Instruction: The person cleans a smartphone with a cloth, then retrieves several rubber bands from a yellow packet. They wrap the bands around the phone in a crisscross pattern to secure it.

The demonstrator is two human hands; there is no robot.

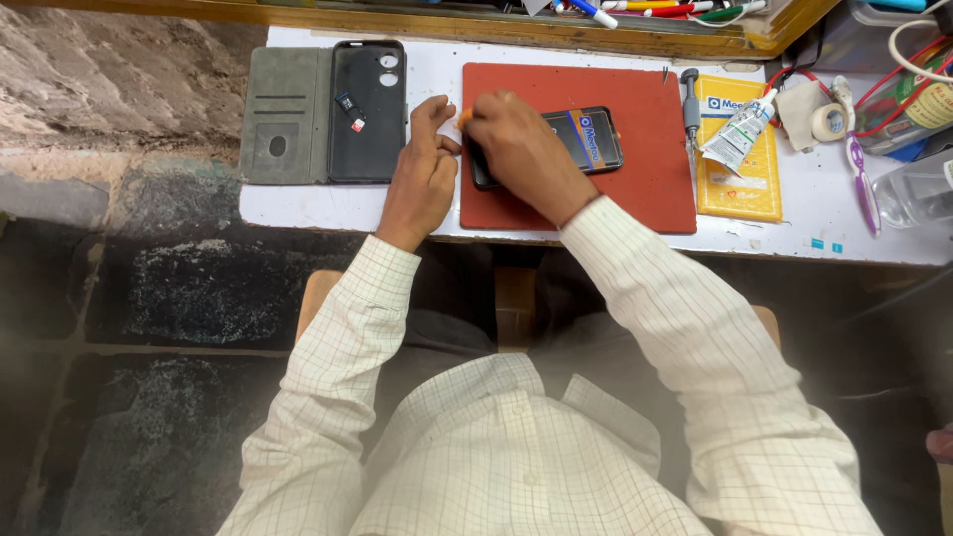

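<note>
At the left end of the desk (298,203) lay an open grey wallet case (323,114), its dark phone shell facing up with a tiny card (348,107) resting on it. Just right of it, the left hand (422,179) sat at the left edge of the red mat (645,149), thumb and fingers curled and pressed against the end of the phone (588,139). And there was the right hand (521,149), laid across the phone, fingertips pinched shut on a small orange bit at the phone's left end; what that bit was could not be told. The phone lay flat, mid-mat, its right half showing. Further right, a screwdriver (690,109) stood along the mat's right edge, then a yellow pad (740,174) with a glue tube (740,132) across it, a roll of tape (826,122) and a purple toothbrush (862,184) towards the right end.
</note>
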